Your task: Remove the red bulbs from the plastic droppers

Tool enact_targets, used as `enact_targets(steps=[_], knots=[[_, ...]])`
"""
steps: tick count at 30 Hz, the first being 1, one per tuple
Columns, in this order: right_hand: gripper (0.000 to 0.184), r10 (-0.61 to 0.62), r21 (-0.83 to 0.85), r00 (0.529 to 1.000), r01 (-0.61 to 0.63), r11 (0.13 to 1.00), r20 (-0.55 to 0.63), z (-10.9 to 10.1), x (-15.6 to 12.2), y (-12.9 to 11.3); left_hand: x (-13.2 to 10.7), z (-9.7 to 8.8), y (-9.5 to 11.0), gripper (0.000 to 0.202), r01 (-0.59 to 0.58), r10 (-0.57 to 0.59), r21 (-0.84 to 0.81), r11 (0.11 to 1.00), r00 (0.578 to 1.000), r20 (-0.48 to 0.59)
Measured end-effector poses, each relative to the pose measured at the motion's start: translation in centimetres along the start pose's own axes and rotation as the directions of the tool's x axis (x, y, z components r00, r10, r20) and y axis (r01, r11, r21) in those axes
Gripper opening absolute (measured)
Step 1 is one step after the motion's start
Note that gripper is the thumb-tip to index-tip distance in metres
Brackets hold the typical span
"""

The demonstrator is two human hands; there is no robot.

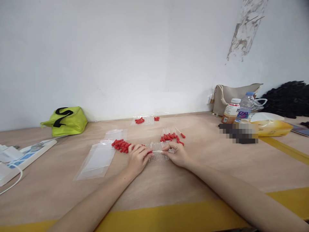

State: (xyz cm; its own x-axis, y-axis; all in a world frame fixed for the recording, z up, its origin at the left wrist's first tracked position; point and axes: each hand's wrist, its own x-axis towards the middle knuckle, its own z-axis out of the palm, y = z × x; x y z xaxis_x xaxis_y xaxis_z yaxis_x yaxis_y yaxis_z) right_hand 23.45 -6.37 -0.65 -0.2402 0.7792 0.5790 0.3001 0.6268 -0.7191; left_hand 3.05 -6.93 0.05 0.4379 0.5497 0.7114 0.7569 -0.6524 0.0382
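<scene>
Low over the table, my left hand (pixel 138 159) pinches a red rubber bulb (pixel 150 152), mostly covered by the fingers. From the right, my right hand (pixel 177 154) grips a thin glass tube (pixel 157 151) that lies level and meets the bulb; whether it is inside the bulb I cannot tell. Beneath both hands is a row of loose glass tubes (pixel 159 158). A pile of red rubber bulbs (pixel 120 145) sits just left of my left hand. Beyond my right hand lie several glass droppers with red bulbs (pixel 169 136).
Transparent plastic bags (pixel 95 161) lie at left, and another bag with red-bulbed droppers (pixel 140 120) is by the wall. A power strip (pixel 33 154) and green pouch (pixel 69 121) stand left. Bottles (pixel 231 111), a tissue pack (pixel 272 127) and a beige bag (pixel 219 100) are right.
</scene>
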Motion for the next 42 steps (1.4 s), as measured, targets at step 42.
enact_targets(steps=[42], knots=[[0.019, -0.244, -0.777, 0.970, 0.160, 0.609, 0.008, 0.7, 0.8, 0.3, 1.4, -3.2, -7.6, 0.016, 0.338, -0.366, 0.172, 0.925, 0.914, 0.173]])
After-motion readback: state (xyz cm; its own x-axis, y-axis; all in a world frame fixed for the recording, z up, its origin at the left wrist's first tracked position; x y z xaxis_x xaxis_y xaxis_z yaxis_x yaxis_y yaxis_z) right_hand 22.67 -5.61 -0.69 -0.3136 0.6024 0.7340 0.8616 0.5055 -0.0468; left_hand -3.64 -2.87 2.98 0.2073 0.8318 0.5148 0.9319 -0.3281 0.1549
